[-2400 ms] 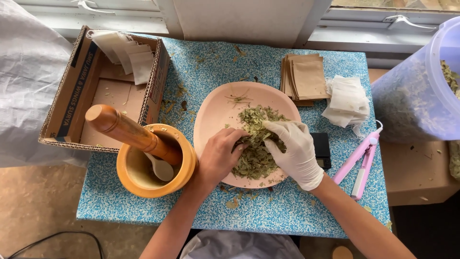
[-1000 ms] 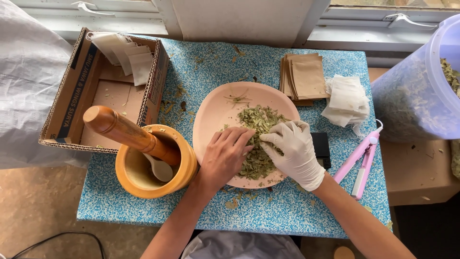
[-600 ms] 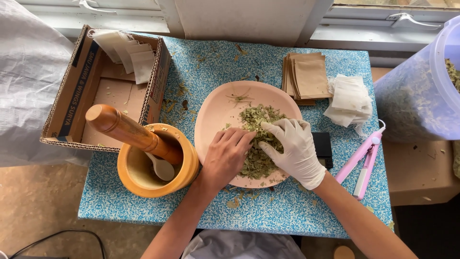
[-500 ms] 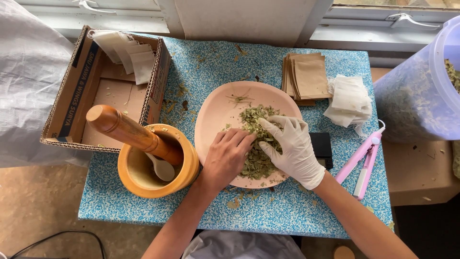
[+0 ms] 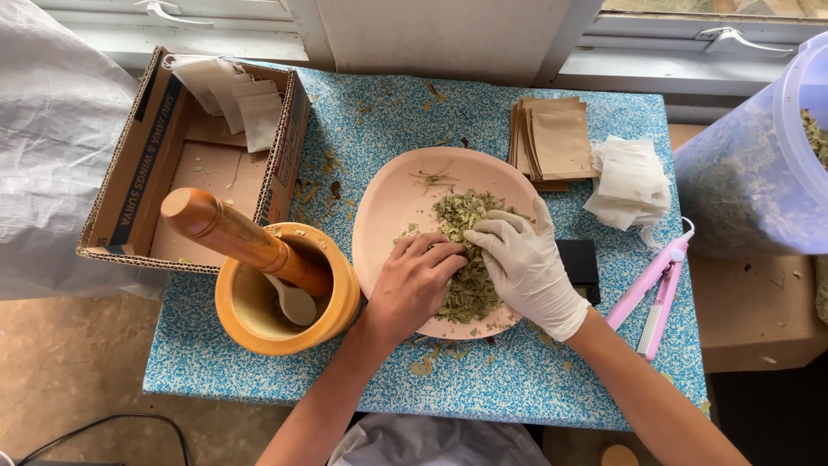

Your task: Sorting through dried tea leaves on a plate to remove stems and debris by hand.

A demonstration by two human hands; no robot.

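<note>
A pale pink plate sits in the middle of a blue speckled table. A heap of dried green leaves lies on the plate. My bare left hand rests on the near left side of the heap, fingertips pressed into the leaves. My right hand, in a white glove, lies over the heap's right side, its fingertips meeting the left hand's. Both hands pinch at the leaves where they meet. Much of the heap is hidden under them.
A wooden mortar with a pestle and a small spoon stands left of the plate. Behind it, a cardboard box holds white bags. Brown paper sachets, white bags, a pink sealer, a black scale, a clear tub.
Both hands have kept working the leaf heap, fingers shifting slightly; the gloved right hand has slid a little toward the left hand. Nothing else has moved.
</note>
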